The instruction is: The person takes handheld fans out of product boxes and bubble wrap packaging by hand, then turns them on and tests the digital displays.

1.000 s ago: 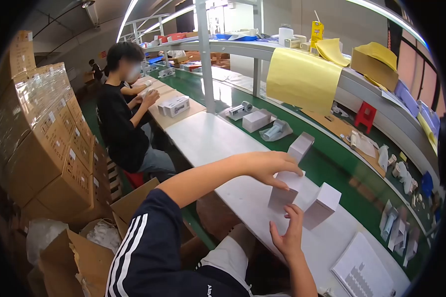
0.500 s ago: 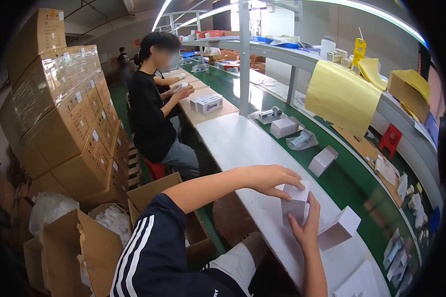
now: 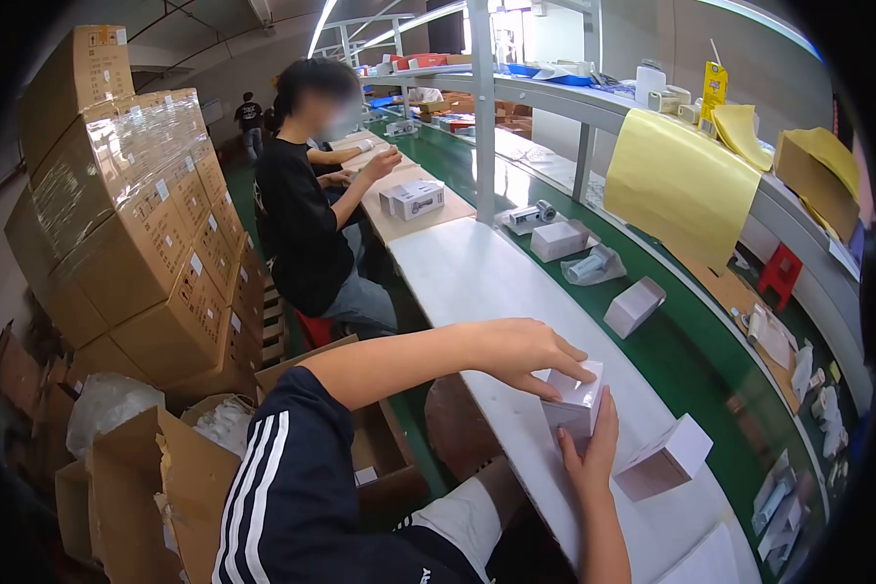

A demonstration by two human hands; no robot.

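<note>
A small white cardboard box (image 3: 571,419) stands on the white bench top (image 3: 448,263) in front of me, between my two hands. My left hand (image 3: 528,352) reaches over from the left, its fingers and thumb closed on the top end of the box. From the right side my right hand (image 3: 594,456) grips the lower part, thumb on the near face and fingers on the far side. Another white box (image 3: 664,457) lies tilted just right of my right hand. White sheets or flat cartons (image 3: 706,563) lie at the bench's near end.
The green conveyor belt (image 3: 696,380) beyond carries white boxes (image 3: 636,307) and bagged parts (image 3: 594,265). A co-worker in black (image 3: 297,209) sits ahead. Stacked cartons (image 3: 146,248) stand left, with open cartons (image 3: 190,467) beside me. A shelf post (image 3: 483,117) rises behind the bench.
My left fingers have shifted lower on the box top, and the box has tilted slightly with its top face now showing. My right hand has moved slightly left. The co-worker's hand has risen.
</note>
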